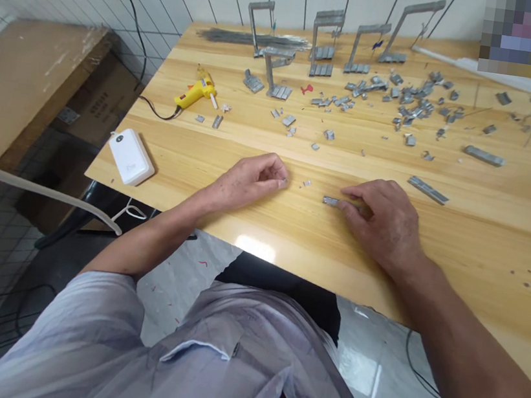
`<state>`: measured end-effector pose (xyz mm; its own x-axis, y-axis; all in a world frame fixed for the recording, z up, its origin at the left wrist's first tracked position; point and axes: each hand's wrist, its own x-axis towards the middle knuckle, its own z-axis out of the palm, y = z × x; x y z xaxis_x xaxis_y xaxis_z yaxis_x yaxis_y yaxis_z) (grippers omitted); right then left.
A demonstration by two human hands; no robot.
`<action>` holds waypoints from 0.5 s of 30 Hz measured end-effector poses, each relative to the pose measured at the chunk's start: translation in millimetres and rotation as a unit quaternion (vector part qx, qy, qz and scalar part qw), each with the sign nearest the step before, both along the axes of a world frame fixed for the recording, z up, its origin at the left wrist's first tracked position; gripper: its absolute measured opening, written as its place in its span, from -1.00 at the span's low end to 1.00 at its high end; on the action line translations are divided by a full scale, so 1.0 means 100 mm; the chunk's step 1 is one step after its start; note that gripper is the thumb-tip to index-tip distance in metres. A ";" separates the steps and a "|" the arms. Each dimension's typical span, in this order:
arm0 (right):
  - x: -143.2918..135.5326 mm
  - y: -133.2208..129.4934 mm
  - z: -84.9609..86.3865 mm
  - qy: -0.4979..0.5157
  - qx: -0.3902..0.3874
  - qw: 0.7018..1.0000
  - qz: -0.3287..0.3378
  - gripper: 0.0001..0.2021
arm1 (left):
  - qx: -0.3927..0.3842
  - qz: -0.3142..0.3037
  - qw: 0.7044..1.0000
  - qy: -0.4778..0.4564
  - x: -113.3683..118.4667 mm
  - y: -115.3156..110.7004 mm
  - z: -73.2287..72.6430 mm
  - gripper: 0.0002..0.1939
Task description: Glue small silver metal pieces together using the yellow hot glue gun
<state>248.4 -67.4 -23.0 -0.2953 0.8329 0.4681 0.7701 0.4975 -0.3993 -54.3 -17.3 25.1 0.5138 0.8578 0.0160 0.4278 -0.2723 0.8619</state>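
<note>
My left hand [257, 178] rests near the table's front edge with thumb and forefinger pinched together. A tiny dark bit shows at the fingertips, too small to name. To its right, my right hand [382, 221] has thumb and fingers around one end of a short grey metallic strip [330, 201], which lies low over the wood. The rest of that strip is hidden by the fingers. Between both hands lie small grey scraps [307, 183]. Beyond my right hand is a longer grey strip [428, 190], apart from it.
A yellow glue gun [196, 93] and a white power bank [131, 156] are on the left of the wooden table [234, 136]. Several grey bracket-like stands [276, 79] line the back, near thin rods [254, 39]. Many grey pieces [419, 105] lie scattered at the back right.
</note>
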 end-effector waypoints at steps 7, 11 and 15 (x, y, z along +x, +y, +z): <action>0.00 -0.02 0.12 0.033 0.035 0.999 -0.022 -0.88 | -0.038 0.022 0.995 -0.085 0.32 -0.27 0.04 -0.78; -0.06 -0.12 0.24 0.039 0.020 0.999 -0.003 -0.87 | -0.024 0.033 0.994 -0.104 0.47 -0.39 0.03 -0.83; -0.14 -0.28 0.38 0.036 0.016 0.999 0.026 -0.89 | 0.022 0.054 0.989 -0.137 0.55 -0.49 0.01 -0.87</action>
